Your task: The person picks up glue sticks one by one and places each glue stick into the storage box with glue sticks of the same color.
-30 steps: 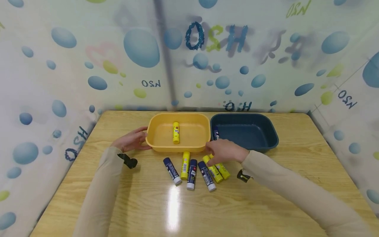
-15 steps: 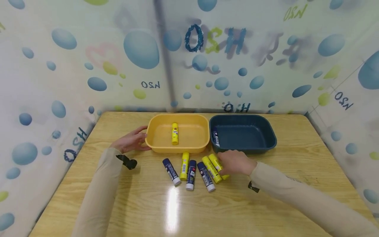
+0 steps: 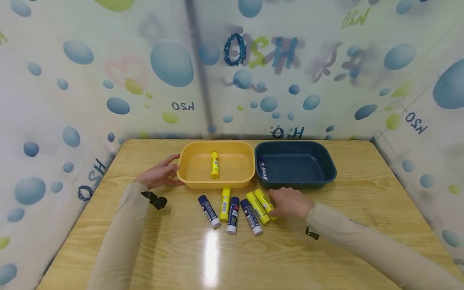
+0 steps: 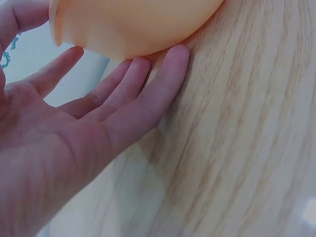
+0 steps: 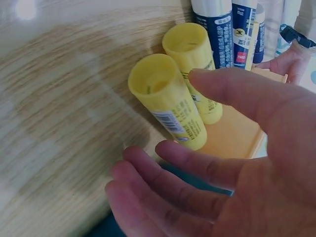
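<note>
My left hand rests its fingertips against the left side of a yellow-orange plastic tub; in the left wrist view the fingers lie low along its wall. My right hand is beside the rightmost yellow glue stick, thumb and fingers spread. The right wrist view has that glue stick between thumb and fingertips, with a gap to the fingers, and the thumb overlapping a second yellow glue stick. One yellow glue stick lies inside the tub.
A dark blue tub adjoins the yellow-orange one, holding a navy glue stick. Before the tubs lie another yellow glue stick and navy glue sticks with white ends. A patterned curtain stands behind the wooden table.
My right hand has moved right, from over the front edges of the tubs down to the rightmost yellow glue stick. The left hand stays at the yellow-orange tub.
</note>
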`<state>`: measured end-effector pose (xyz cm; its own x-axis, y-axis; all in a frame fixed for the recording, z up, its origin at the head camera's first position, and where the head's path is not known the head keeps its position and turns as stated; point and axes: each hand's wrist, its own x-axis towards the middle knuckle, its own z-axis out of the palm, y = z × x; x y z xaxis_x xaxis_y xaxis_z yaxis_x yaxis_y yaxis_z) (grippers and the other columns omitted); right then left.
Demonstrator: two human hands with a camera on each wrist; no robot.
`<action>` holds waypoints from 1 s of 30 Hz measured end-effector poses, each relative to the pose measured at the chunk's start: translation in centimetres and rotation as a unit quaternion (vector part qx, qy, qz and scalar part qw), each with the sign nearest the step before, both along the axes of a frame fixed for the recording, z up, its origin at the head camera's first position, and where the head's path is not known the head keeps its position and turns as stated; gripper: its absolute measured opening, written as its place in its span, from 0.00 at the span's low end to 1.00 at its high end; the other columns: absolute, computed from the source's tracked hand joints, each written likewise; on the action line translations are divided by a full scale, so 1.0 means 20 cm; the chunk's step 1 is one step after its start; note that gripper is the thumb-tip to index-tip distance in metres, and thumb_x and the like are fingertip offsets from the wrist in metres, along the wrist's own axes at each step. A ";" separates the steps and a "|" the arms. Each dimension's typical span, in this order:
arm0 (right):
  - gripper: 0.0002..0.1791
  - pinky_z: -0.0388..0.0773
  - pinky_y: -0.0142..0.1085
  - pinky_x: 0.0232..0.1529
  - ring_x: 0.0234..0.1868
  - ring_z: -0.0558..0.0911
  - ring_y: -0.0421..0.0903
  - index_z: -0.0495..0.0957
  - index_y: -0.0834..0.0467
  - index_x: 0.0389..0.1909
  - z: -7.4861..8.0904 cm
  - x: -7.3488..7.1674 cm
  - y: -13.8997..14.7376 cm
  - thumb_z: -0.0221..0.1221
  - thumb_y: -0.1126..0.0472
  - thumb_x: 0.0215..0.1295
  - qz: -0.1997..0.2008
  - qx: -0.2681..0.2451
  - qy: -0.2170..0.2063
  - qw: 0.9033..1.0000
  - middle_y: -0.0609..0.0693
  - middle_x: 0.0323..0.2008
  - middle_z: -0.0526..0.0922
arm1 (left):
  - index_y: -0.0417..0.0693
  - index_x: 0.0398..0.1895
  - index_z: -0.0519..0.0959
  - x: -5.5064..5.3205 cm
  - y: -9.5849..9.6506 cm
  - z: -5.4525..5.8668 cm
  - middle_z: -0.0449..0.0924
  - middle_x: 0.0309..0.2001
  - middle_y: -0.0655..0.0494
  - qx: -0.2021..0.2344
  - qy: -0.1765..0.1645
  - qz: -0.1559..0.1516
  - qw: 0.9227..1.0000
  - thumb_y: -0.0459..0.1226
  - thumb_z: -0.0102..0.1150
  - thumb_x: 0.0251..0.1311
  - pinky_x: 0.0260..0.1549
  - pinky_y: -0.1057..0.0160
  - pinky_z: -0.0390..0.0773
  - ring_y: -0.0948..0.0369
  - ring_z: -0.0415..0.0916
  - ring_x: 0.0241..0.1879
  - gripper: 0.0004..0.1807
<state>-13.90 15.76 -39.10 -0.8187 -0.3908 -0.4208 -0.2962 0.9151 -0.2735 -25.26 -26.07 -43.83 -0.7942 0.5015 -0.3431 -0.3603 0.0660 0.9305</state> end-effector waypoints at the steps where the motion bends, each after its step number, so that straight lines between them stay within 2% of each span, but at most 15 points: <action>1: 0.18 0.72 0.40 0.28 0.27 0.72 0.46 0.75 0.58 0.39 0.00 0.00 0.00 0.69 0.55 0.54 -0.002 0.000 -0.001 1.000 0.47 0.26 0.73 | 0.52 0.77 0.39 0.00 0.00 0.00 0.53 0.68 0.39 0.000 0.002 0.000 1.000 0.32 0.41 0.73 0.54 0.39 0.70 0.51 0.67 0.59 0.36; 7: 0.18 0.73 0.41 0.29 0.27 0.72 0.47 0.74 0.57 0.38 -0.03 0.00 0.00 0.70 0.55 0.52 -0.003 0.002 0.005 1.000 0.47 0.26 0.73 | 0.52 0.77 0.38 0.00 -0.01 0.00 0.46 0.73 0.36 0.004 0.007 -0.003 1.000 0.31 0.41 0.73 0.53 0.37 0.69 0.45 0.63 0.63 0.36; 11: 0.18 0.74 0.42 0.30 0.28 0.72 0.47 0.74 0.57 0.38 -0.04 -0.01 -0.01 0.71 0.55 0.52 -0.003 0.000 0.006 1.000 0.47 0.26 0.74 | 0.52 0.77 0.38 0.00 -0.01 0.00 0.44 0.73 0.36 0.005 0.008 -0.006 1.000 0.30 0.41 0.73 0.54 0.37 0.68 0.43 0.61 0.64 0.36; 21: 0.19 0.73 0.41 0.30 0.28 0.72 0.46 0.75 0.57 0.39 -0.06 -0.01 -0.01 0.71 0.54 0.52 -0.007 -0.002 0.006 1.000 0.46 0.27 0.74 | 0.56 0.77 0.38 0.00 -0.01 0.01 0.39 0.74 0.39 0.014 0.007 -0.016 1.000 0.31 0.41 0.73 0.54 0.37 0.68 0.41 0.57 0.66 0.37; 30: 0.19 0.72 0.42 0.30 0.29 0.72 0.47 0.75 0.56 0.39 -0.07 -0.02 -0.01 0.71 0.54 0.51 -0.009 -0.001 0.004 1.000 0.47 0.27 0.73 | 0.57 0.77 0.39 0.00 0.00 0.01 0.39 0.74 0.42 0.021 -0.004 -0.006 1.000 0.29 0.42 0.72 0.53 0.37 0.70 0.41 0.58 0.65 0.38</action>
